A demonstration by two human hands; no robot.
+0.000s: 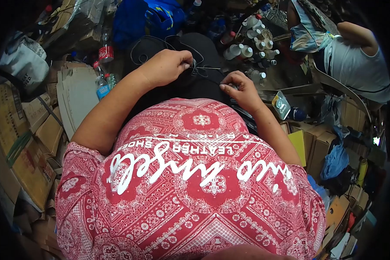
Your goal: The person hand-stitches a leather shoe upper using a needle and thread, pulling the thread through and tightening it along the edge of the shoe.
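My left hand (171, 67) is closed, thumb and fingers pinched on a thin dark cord (144, 60) above my lap. The cord loops out to the left and over the top of the hand, and it bunches into a tangle beside the fingertips. A thin, straight, light-coloured piece (209, 68) sticks out from that tangle toward the right. My right hand (242, 90) is a short way to the right and lower, its thumb and fingers pressed together. Whatever it may hold is too small and dark to make out. Both hands are over black-clothed legs (203, 89).
Flattened cardboard (76, 93) is piled at the left, near a cola bottle (105, 52). Several bottles (247, 51) stand ahead on the right. A blue bag (134, 19) lies in front. Another person in a white shirt (355, 63) is at the upper right, near a blue plastic bag (335, 158).
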